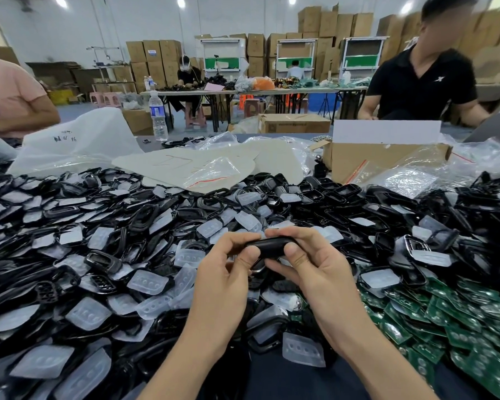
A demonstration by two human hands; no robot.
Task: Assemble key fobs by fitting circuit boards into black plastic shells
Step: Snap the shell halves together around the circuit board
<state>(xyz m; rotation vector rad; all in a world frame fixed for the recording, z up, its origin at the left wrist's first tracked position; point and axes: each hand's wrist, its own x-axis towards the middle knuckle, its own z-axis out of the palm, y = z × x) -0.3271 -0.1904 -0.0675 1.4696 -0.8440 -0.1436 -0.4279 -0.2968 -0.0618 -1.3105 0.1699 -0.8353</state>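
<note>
- Left hand point(225, 269): grip clamped on the left end of the black plastic shell point(272, 246), with the thumb on the near side and the fingers curled over the top.
- Right hand point(309, 267): grip clamped on the right end of the same shell, with the thumb pressed to its near face and the forefinger over the top edge.
- Black plastic shell: held between both hands at centre, long side roughly level, raised above the heap. Its contents cannot be told.
- Loose shells point(145, 215): black, heaped across the left and middle of the desk point(286, 379), mixed with translucent button pads point(147, 281).
- Circuit boards point(433, 313): green, piled at the near right, just beside the right forearm.
- Cardboard box point(373, 160): open, behind the heap at the far right, with clear plastic bags point(410, 177) around it.
- Water bottle point(158, 116): upright on the far side, left of centre.
- Person in black shirt point(422, 79): seated at the far right.
</note>
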